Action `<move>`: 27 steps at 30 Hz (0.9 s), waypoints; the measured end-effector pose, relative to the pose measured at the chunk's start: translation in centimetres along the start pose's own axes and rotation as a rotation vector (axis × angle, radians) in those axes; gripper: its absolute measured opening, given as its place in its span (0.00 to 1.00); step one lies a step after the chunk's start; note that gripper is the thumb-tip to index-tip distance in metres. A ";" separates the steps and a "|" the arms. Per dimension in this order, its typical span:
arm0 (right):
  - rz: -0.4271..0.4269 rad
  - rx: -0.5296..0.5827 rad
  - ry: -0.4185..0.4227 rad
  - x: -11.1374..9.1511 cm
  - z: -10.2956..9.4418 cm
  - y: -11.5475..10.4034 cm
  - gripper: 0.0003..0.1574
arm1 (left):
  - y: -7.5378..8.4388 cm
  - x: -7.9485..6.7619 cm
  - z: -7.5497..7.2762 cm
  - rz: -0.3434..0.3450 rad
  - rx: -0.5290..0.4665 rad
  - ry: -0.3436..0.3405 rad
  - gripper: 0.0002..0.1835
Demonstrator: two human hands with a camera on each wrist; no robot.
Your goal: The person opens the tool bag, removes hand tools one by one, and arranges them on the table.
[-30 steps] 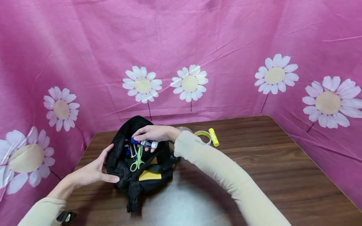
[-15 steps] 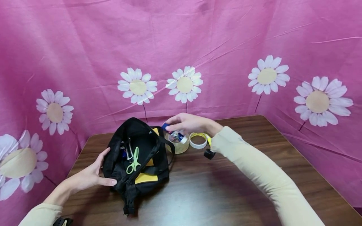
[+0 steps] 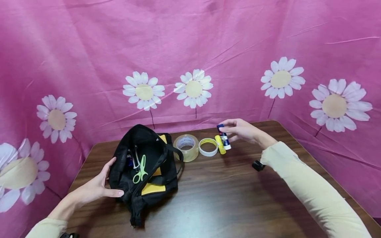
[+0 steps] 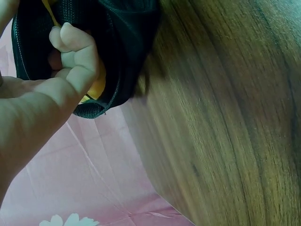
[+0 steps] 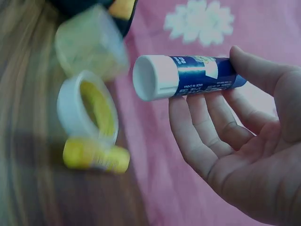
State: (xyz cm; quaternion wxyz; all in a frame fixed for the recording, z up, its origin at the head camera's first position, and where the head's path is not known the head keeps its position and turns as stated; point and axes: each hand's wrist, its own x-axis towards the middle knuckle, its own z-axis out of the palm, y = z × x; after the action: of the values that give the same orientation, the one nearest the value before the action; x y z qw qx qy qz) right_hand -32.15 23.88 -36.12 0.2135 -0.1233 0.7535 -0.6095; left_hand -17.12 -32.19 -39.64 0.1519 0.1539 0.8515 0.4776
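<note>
My right hand (image 3: 245,131) pinches a blue glue stick (image 3: 224,138) with a white end between thumb and fingers, right beside a yellow tube (image 3: 220,144). In the right wrist view the glue stick (image 5: 188,75) lies across my fingertips, its white end pointing left. At the left, my left hand (image 3: 95,185) holds the side of a black bag (image 3: 125,178) with yellow patches, thumb in front. Curled fingers of that hand press the bag's fabric in the left wrist view. Inside the open bag lie green scissors (image 3: 141,172), a cutter-like item (image 3: 136,160) and something blue, partly hidden.
A wide roll of clear tape (image 3: 193,153) and a narrower white-and-yellow tape roll (image 3: 209,153) stand in a row between bag and yellow tube. The brown wooden table (image 3: 208,198) ends at a pink flowered curtain (image 3: 232,49).
My right hand has carried the glue stick from over the bag rightward, past the tape rolls, to beside the yellow tube. The left hand keeps its hold on the bag.
</note>
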 end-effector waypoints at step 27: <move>0.094 0.053 0.162 3.8 -4.3 10.5 0.36 | 0.1 0.2 0.3 -0.020 0.018 0.025 0.67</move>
State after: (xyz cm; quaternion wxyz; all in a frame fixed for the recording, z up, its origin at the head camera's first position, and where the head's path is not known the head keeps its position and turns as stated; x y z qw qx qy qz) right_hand -36.75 28.29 -46.31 0.1833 -0.0324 0.7569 -0.6264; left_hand -17.16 -31.89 -39.71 0.1449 0.1407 0.8590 0.4704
